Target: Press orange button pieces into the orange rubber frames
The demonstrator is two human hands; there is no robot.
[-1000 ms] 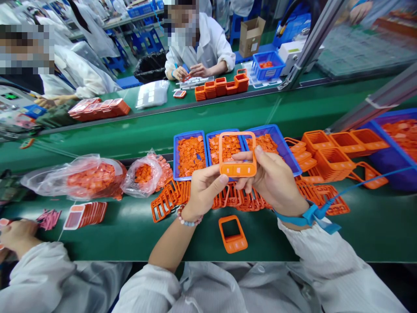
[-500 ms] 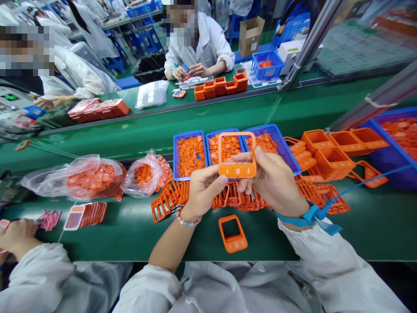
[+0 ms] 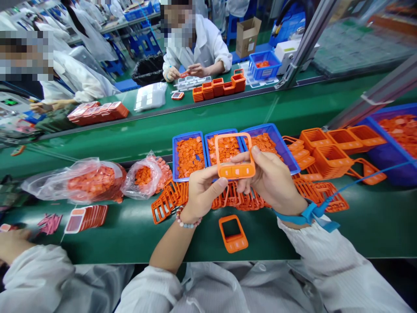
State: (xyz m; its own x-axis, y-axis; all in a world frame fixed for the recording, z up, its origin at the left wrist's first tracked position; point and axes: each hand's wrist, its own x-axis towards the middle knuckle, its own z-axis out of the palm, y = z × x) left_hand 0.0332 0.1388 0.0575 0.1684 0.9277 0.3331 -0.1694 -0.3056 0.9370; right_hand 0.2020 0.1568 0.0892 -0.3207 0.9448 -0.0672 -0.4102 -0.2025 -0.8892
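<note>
Between my two hands is an orange plastic frame, raised above the bench with its button strip toward me. My left hand pinches its lower left corner with thumb and fingers. My right hand grips the right side, thumb along the upright and fingers behind. Another orange frame lies flat on the green bench in front of me. Beyond my hands, blue trays hold small orange pieces. A row of thin orange frames lies partly hidden behind my hands.
Stacked orange frames and a blue bin stand at the right. Plastic bags of orange parts, white-faced frames and pink strips lie left. A co-worker's hand is at far left. A blue wrist cord stretches rightward.
The frame stays in both my hands with almost no movement. The view has shifted slightly. The co-worker's hand at far left has moved a little.
</note>
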